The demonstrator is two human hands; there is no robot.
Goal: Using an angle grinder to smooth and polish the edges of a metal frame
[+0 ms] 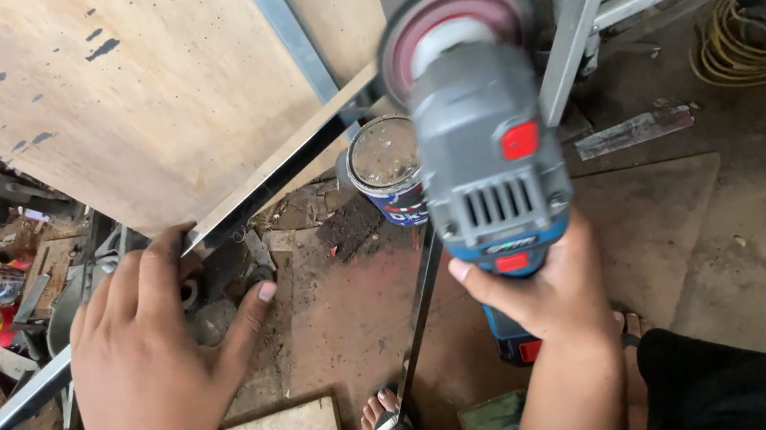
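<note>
gripped around its body in the right hand, an angle grinder hangs over the long metal bar, disc up; it looks heavy and rigid, best held by the body. left hand presses the bar, fingers spread. behind: paint can, plywood sheet, coiled cable.

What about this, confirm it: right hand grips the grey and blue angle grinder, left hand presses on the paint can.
Wrong on the left hand: the head view shows it pressing on the metal bar, not the paint can. The right hand does grip the grey and blue angle grinder.
</note>
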